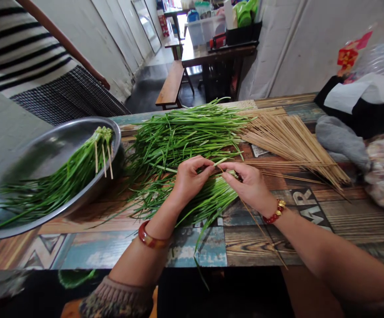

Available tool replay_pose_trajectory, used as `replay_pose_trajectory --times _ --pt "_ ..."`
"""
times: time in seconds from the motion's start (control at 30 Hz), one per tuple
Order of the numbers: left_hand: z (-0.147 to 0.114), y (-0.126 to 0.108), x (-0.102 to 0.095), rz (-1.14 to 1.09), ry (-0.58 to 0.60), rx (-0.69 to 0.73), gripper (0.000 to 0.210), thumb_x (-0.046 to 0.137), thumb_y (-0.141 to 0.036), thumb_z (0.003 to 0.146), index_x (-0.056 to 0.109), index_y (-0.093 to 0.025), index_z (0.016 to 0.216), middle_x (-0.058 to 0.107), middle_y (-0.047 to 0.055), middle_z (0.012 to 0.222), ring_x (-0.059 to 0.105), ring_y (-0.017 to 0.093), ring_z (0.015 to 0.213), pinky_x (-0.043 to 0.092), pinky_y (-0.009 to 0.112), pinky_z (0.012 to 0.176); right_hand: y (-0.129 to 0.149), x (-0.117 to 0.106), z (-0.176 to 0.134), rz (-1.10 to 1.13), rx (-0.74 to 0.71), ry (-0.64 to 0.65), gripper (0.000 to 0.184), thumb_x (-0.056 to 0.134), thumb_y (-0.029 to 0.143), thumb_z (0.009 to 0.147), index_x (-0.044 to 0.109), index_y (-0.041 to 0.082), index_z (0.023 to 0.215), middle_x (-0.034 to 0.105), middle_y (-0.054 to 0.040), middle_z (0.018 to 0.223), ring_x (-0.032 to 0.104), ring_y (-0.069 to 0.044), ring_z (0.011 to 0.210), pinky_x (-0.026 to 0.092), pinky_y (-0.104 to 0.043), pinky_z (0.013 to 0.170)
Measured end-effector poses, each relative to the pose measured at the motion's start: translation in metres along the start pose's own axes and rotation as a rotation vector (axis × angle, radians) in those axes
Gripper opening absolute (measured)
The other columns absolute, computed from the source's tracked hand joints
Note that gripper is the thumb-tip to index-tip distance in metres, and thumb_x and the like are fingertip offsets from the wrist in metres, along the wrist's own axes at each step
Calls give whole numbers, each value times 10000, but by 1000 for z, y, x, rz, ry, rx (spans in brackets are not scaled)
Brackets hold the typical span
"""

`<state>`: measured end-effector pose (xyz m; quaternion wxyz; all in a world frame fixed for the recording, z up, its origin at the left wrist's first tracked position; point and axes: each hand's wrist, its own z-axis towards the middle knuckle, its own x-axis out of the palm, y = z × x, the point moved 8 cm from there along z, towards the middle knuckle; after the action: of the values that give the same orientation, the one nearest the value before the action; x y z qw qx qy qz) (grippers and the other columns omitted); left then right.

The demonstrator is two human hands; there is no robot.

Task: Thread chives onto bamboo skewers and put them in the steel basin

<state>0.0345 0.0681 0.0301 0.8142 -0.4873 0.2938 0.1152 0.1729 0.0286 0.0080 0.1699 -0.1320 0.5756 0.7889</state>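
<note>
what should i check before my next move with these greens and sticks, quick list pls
1. Left hand has a grip on the green stalk: ok, pinched at the fingertips.
2. Right hand has the thin stick: ok, it slants down under the palm.
3. Stick tip is through the stalk: cannot tell, the fingers cover it.
4. Spare sticks are nearby: ok, fanned out right of the greens pile.
5. Basin has room: ok, bare metal shows beside the bundled greens.
6. All leaves lie on the table: not ok, one long leaf hangs over the near edge.
</note>
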Motion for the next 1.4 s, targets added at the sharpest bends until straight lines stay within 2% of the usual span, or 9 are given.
replay_pose_trajectory --times 0.33,0.43,0.53,0.6,0.67,1.03,1.27,1.33,1.4 --pt "0 -4 1 12 -11 68 85 633 -175 807 702 -162 757 681 23 714 609 122 678 445 227 644 -4 2 1 11 12 1 215 556 220 816 708 210 969 734 -43 997 670 -197 904 495 -331 846" --pt "-1 -3 2 31 -18 95 84 633 -172 807 702 -167 758 679 23 720 609 126 692 448 230 649 -8 2 0 5 27 -4 197 573 234 808 675 188 970 718 -49 916 650 -181 800 490 -311 757" --pt "-1 -3 3 42 -20 101 77 639 -158 800 697 -165 750 673 19 712 604 126 688 443 233 646 -12 0 0 18 65 -34 321 600 247 796 593 164 1106 660 -19 781 588 -149 657 454 -279 646" --pt "-1 -2 4 43 -17 101 73 643 -155 798 694 -164 745 670 17 711 603 125 688 439 234 645 -12 -1 -1 22 66 -41 428 599 238 799 525 176 1216 620 12 730 555 -136 621 432 -266 622" --pt "-1 -2 4 41 -10 103 71 644 -152 798 693 -162 747 666 16 712 601 125 688 435 234 644 -8 0 -1 7 36 -29 446 580 224 811 509 199 1251 594 27 712 533 -129 613 417 -257 617" --pt "-3 0 11 62 52 122 75 632 -136 800 698 -162 777 667 25 743 593 131 705 437 242 656 -9 1 -1 -18 27 -33 271 583 227 813 533 185 1076 610 15 731 527 -128 607 402 -254 616" --pt "-6 -12 23 -1 198 144 135 571 -118 833 700 -160 834 667 32 770 609 133 736 451 238 668 -15 -2 1 -36 23 -87 83 571 259 811 529 199 849 613 -16 786 538 -141 657 409 -267 629" --pt "-5 -10 21 -9 186 124 151 555 -136 851 701 -164 873 680 39 809 618 135 758 461 244 691 -20 -1 2 17 45 -74 138 578 286 815 539 194 910 606 -15 790 540 -144 665 417 -268 632" --pt "-2 -3 10 19 87 94 159 546 -147 859 700 -167 892 686 45 838 618 142 783 465 256 717 -25 2 2 67 80 -34 210 583 318 821 551 187 982 602 -17 797 541 -148 675 421 -270 633"
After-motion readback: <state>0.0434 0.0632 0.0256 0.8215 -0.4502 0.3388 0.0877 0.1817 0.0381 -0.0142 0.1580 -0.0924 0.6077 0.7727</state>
